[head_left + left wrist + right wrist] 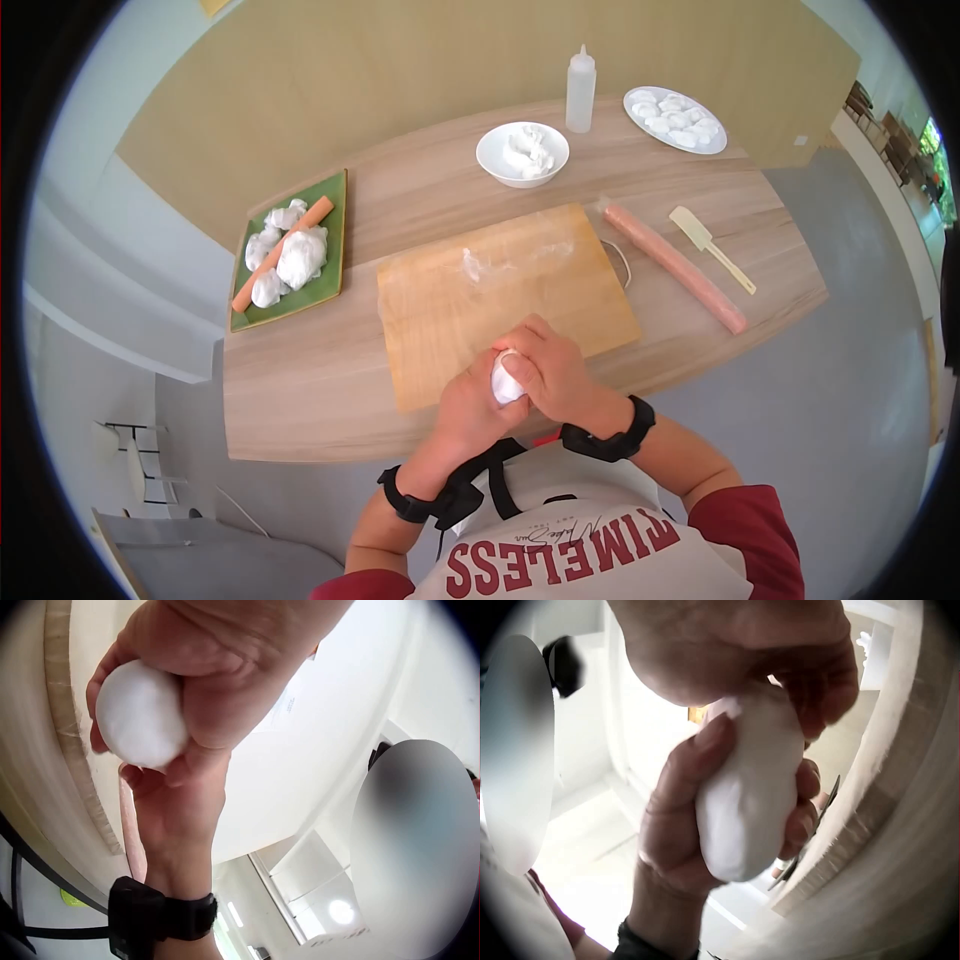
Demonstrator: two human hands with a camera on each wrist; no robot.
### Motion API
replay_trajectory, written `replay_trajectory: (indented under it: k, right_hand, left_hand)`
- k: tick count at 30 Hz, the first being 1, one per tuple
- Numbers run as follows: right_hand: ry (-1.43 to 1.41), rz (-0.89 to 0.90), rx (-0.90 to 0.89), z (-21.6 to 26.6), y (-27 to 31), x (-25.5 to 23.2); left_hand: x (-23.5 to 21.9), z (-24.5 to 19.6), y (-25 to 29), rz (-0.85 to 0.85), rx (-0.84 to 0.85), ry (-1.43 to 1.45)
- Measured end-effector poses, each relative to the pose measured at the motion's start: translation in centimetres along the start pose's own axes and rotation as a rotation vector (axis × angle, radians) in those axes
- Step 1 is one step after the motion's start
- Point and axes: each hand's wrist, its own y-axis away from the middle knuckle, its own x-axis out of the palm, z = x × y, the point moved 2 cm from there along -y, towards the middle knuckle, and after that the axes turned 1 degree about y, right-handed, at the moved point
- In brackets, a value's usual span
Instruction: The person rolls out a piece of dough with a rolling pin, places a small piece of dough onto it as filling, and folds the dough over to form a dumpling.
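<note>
Both grips were closed on the same smooth white lump [508,378], the left hand [472,408] and the right hand [562,378] curled round it from either side. The person held it over the near edge of the wooden board [430,320], at six o'clock from its middle. From the right wrist it looked long and rounded, with a thumb pressed along it.

Pale smears marked the far half of the board, which lay on the wood-grained surface [290,400]. Between nine and ten o'clock from the board was a green tray [334,205] of white bundles [302,258], an orange rod [268,265] lying across it. At twelve stood a white bowl [486,165] with white stuff inside; just past twelve, a squeeze bottle [580,95]. A plate [630,101] of white pieces sat between one and two. Towards three lay a long pink rod [672,263], with a cream spatula [708,243] beyond it.
</note>
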Motion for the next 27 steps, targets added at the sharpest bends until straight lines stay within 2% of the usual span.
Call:
replay_trajectory:
  k: [2, 3, 4, 5, 6, 8, 10, 11, 13, 15, 16, 18, 19, 20, 21, 22, 23, 25, 27]
  right_hand:
    - [-0.074, 0.031, 0.006, -0.6, -0.1, -0.7]
    - [-0.265, 0.099, 0.150, -1.2, -0.2, -1.5]
    - [-0.457, 0.168, 0.302, -1.6, -0.2, -2.0]
    - [-0.467, 0.185, 0.317, -1.2, -0.4, -2.5]
    - [-0.380, 0.130, 0.272, -0.4, -0.9, -3.2]
    - [-0.305, 0.079, 0.229, 0.1, -1.4, -3.2]
    - [-0.114, -0.035, -0.123, 1.0, -1.9, -2.9]
    - [-0.114, -0.037, -0.120, 1.3, -2.0, -2.8]
    - [-0.017, 0.083, -0.179, 2.3, -2.3, -2.4]
    - [0.039, 0.070, -0.168, 2.4, -2.2, -2.0]
    - [0.097, 0.061, -0.157, 2.3, -2.1, -1.8]
    - [0.073, 0.035, -0.154, 1.7, -2.0, -1.5]
    - [0.051, 0.009, -0.155, 1.6, -2.0, -1.4]
    - [0.051, 0.005, -0.153, 1.6, -2.0, -1.4]
    - [-0.052, -0.019, -0.077, 1.4, -2.0, -1.4]
    - [-0.155, -0.039, -0.004, 1.3, -2.0, -1.5]
    - [-0.155, -0.036, -0.005, 1.5, -1.9, -1.5]
    - [0.183, 0.064, -0.065, 2.0, -1.6, -1.5]
    - [0.218, 0.076, -0.090, 1.4, -1.7, -1.3]
  left_hand:
    - [-0.3, 0.6, 0.0, 0.088, 0.089, 0.311]
    - [-0.6, 0.8, 0.1, 0.089, 0.068, 0.319]
    - [-0.6, 1.0, 0.1, 0.273, -0.088, 0.671]
    - [-0.5, 1.1, 0.2, 0.447, -0.243, 1.021]
    - [-0.5, 1.2, 0.3, 0.437, -0.262, 1.027]
    - [-0.3, 0.9, 0.5, 0.576, -0.251, 1.219]
    - [-0.3, 0.7, 0.4, 0.593, -0.279, 1.240]
    - [-0.3, 0.5, 0.3, 0.600, -0.262, 1.173]
    - [-0.4, 0.0, 0.1, 0.611, -0.241, 1.101]
    - [-0.8, -0.6, -0.2, 0.424, -0.030, 0.786]
    - [-0.9, -0.7, -0.2, 0.426, -0.029, 0.786]
    - [-1.3, -0.7, 0.1, 0.358, 0.025, 0.490]
    - [-1.1, -0.7, 0.1, 0.362, 0.023, 0.487]
    - [-1.1, -0.8, 0.0, 0.227, 0.087, 0.305]
    - [-1.2, -0.9, -0.1, 0.089, 0.150, 0.125]
    - [-1.2, -1.0, -0.1, 0.088, 0.149, 0.127]
    - [-1.3, -1.0, -0.1, 0.081, 0.123, 0.052]
    - [-1.4, -1.2, 0.0, 0.078, 0.097, -0.024]
    - [-1.3, -1.5, -0.2, 0.081, 0.097, -0.112]
